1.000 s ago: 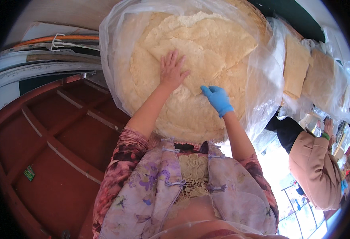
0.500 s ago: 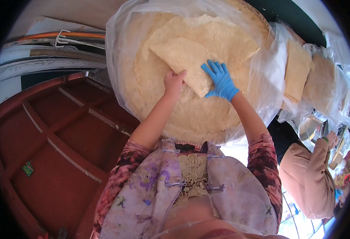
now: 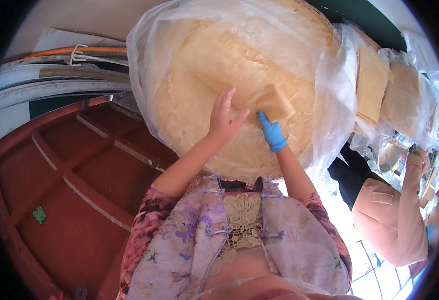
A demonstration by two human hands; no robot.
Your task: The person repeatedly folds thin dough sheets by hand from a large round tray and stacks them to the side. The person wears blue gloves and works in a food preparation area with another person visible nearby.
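Observation:
A big round stack of thin tan flat sheets (image 3: 189, 115) lies inside loose clear plastic (image 3: 144, 75). My bare left hand (image 3: 225, 117) is over the stack's middle, fingers raised and spread, holding nothing. My right hand (image 3: 272, 131), in a blue glove, is closed on the lower end of a folded sheet (image 3: 277, 102) just right of it; the sheet is blurred by motion, and some fingers are hidden behind it.
Plastic-wrapped square tan sheets (image 3: 372, 85) hang at the right. A person in a pink coat (image 3: 387, 220) works lower right, beside a wire rack (image 3: 379, 270). Long boards and rods (image 3: 62, 77) are stored upper left, above a red panelled door (image 3: 69, 200).
The flap that was pressed under my gloved hand is now lifted and folded in it, toward the right. My left hand has let go and opened. The person at right has shifted.

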